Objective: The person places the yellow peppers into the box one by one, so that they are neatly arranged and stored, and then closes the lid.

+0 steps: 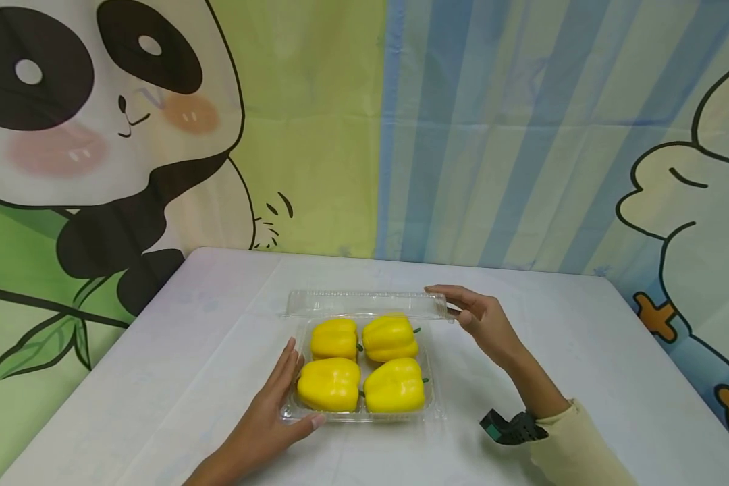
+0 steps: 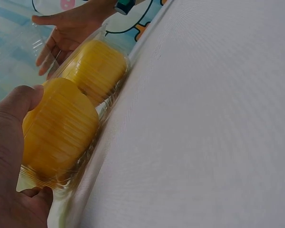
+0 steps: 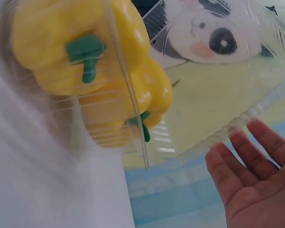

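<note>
Inside clear clamshell (image 1: 291, 409); four yellow peppers (image 1: 364, 364)

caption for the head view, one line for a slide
Left hand steadies a clear tray of four yellow peppers while right hand touches its raised lid.

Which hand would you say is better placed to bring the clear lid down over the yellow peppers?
Probably the right hand: its fingers touch the raised lid. The left hand braces the clamshell tray.
</note>
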### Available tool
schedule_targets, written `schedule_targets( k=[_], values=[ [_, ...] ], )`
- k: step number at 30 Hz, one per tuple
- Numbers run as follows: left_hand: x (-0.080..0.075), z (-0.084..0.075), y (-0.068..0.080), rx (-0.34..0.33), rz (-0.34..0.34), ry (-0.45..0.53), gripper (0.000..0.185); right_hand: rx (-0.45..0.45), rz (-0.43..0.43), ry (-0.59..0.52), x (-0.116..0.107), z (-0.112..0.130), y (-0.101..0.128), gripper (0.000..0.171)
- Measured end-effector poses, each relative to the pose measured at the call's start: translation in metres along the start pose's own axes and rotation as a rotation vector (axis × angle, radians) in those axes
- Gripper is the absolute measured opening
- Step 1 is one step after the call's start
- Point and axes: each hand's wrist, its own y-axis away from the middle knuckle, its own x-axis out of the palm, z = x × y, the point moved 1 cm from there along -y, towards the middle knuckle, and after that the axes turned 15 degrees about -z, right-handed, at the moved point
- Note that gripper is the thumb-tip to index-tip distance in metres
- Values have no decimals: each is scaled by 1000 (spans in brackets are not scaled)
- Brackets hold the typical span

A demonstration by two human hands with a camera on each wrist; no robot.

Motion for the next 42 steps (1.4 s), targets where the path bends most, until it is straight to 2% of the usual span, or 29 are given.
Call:
schedule_targets(
  k=[4,10,14,21,28,34,38,42],
  values=[
    [0,-1,0,-20,3,6,112,-44,47,-42,-2,-1,5,73],
    [-2,-1,-1,-52,2,34,112,-64,123,-110,-6,-2,14,73],
    [-3,0,-1,-91,6,66,114,-81,184,-107,-9,-4,21,69],
    [-5,1,0,-105,11,142,105,-89,250,-45,-11,-2,31,64],
    [-3,1,-1,-106,8,251,109,-62,287,9,-12,-3,39,79],
    [-4,-1,-1,-75,-12,160,115,23,335,180,-12,1,45,91],
    [-4,0,-1,-71,-12,113,116,15,366,282,-10,2,50,96],
    [-3,2,-1,-72,-10,110,118,16,361,315,-8,3,52,92]
  ],
)
